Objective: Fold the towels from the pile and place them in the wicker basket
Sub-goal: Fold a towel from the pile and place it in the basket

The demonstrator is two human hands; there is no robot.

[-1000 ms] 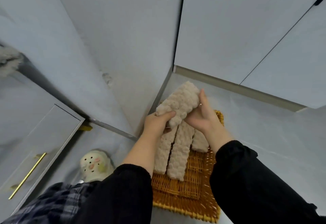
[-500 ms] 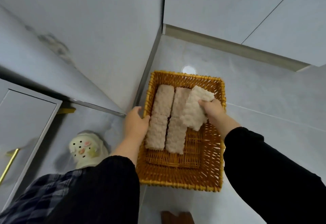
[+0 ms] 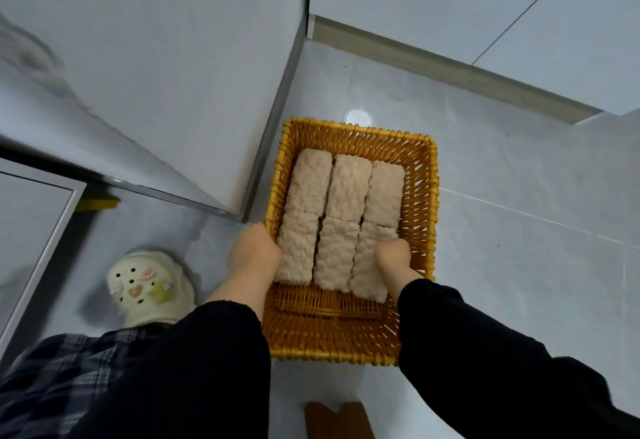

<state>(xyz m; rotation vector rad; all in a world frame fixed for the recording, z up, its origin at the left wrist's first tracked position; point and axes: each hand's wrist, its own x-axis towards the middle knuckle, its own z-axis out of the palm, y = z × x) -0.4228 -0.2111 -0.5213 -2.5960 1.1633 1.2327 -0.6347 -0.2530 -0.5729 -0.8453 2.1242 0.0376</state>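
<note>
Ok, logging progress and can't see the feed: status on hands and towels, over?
Left hand against near-left towel, right hand against near-right towel, fingers hidden. Six folded towels in wicker basket, two rows of three. No obstruction seen.

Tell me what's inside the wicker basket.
Folded beige towels lie in three rows in the wicker basket, bare weave at its near end. The left hand and right hand flank them; fingertips and anything beneath are hidden.

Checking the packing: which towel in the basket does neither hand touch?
The middle towel; the left hand touches the left towel, the right hand the right towel.
</note>
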